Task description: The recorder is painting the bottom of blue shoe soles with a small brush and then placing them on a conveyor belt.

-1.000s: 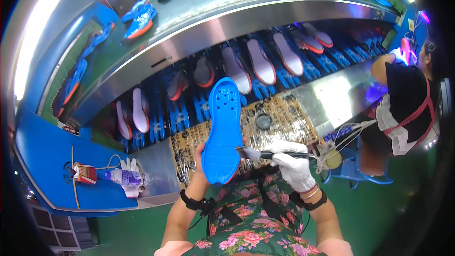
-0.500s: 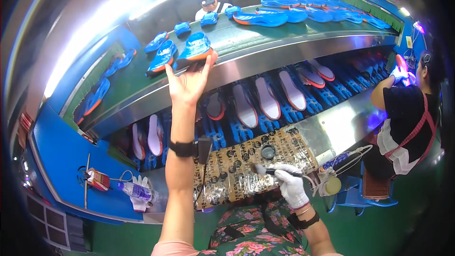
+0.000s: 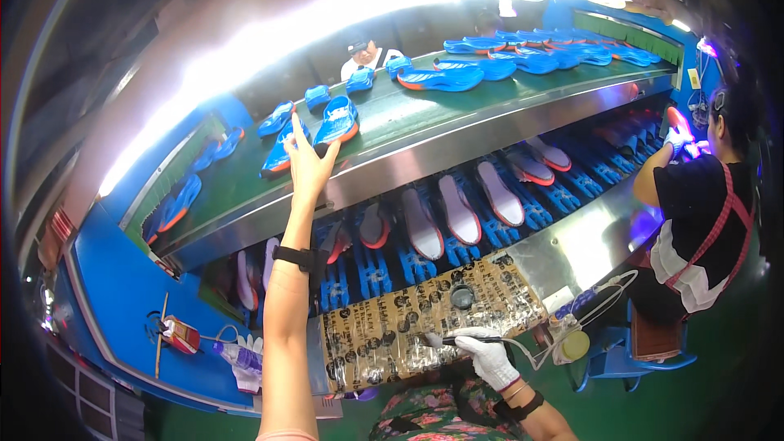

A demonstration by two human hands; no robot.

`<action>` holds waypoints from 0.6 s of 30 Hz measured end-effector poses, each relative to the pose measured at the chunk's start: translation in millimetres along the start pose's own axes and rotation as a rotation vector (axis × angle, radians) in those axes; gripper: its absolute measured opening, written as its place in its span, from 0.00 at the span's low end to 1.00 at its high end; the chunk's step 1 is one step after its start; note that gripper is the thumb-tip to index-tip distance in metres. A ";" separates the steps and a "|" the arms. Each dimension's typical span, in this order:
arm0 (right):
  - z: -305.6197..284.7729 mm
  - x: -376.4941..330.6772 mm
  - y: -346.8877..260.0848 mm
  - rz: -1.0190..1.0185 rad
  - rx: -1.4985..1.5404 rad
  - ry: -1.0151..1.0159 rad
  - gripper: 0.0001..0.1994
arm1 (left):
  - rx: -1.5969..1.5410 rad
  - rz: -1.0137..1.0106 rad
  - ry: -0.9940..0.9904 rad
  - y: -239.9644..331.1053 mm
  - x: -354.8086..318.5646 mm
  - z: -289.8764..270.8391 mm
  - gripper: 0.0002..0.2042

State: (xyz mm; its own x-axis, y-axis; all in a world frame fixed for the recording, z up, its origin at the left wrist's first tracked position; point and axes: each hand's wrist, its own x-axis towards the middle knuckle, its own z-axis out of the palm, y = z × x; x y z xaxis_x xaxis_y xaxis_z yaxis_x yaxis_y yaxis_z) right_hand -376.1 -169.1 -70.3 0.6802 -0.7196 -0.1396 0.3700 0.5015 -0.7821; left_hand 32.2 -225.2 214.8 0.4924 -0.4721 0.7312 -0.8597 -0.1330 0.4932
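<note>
My bare left hand (image 3: pixel 310 165) reaches up to the edge of the green upper conveyor, fingers apart. Its raised forefinger overlaps a blue and orange shoe sole (image 3: pixel 280 162), and its thumb is by a second blue sole (image 3: pixel 336 120); whether it touches either is unclear. In a white glove, my right hand (image 3: pixel 488 359) is closed around the dark handle of a brush (image 3: pixel 447 341). The brush lies low over a board covered in printed brown tape (image 3: pixel 384 322), its bristles toward the left. A small round black pot (image 3: pixel 462 297) stands on that board.
More blue soles (image 3: pixel 441 77) lie along the upper conveyor. Below it, a lower level carries pale-bottomed soles (image 3: pixel 459 211) among blue pieces. At right a co-worker (image 3: pixel 694 196) holds a sole. A bottle (image 3: pixel 238 357) lies on the left; cables (image 3: pixel 563 343) hang beside the board.
My left hand has moved from the right-hand sole toward the left one. That right-hand sole now rests flatter on the conveyor. My right hand still holds the brush; the whole view has shifted.
</note>
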 end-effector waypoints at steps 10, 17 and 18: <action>-39.7 13.7 -7.8 -0.026 0.056 0.049 0.10 | 0.099 0.419 -0.237 115.7 -29.1 107.2 0.51; -47.4 13.5 -17.0 -0.152 -0.021 0.044 0.10 | 0.163 0.353 -0.397 191.3 33.5 260.8 0.50; -50.4 13.2 -15.1 -0.164 0.001 0.037 0.10 | 0.214 0.240 -0.429 191.8 47.9 277.6 0.50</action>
State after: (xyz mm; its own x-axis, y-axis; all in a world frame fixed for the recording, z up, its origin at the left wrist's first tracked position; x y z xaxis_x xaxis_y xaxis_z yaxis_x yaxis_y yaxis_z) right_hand -404.7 -210.4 -90.9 0.5869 -0.8090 -0.0320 0.4753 0.3763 -0.7953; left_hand -146.8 -515.1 213.5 0.2172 -0.8192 0.5307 -0.9719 -0.1310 0.1955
